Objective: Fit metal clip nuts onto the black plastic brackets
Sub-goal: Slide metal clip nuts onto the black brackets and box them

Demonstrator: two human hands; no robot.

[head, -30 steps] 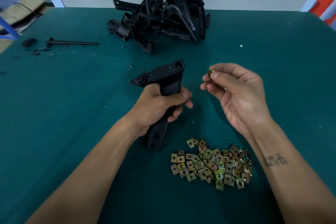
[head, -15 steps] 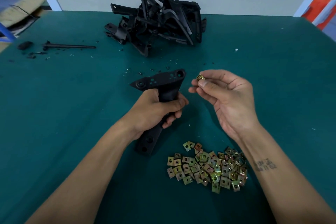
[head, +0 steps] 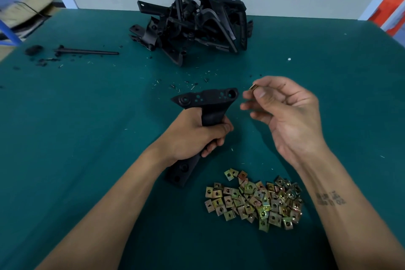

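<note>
My left hand [head: 192, 136] grips a black plastic bracket [head: 208, 98] round its stem, with the wide T-shaped head pointing away from me and the lower end resting near the table. My right hand [head: 287, 116] pinches one small brass-coloured clip nut [head: 254, 87] between thumb and forefinger, just to the right of the bracket head's right-hand hole and apart from it. A heap of several loose clip nuts [head: 254, 200] lies on the cloth below my right wrist.
A pile of several black brackets [head: 192, 26] sits at the back middle of the green table [head: 87, 116]. A thin black rod [head: 87, 52] and black scraps lie at the far left. Cardboard boxes stand beyond the left edge.
My right hand has brought the clip nut leftward toward the bracket head. My left hand has turned the bracket so its head lies more level.
</note>
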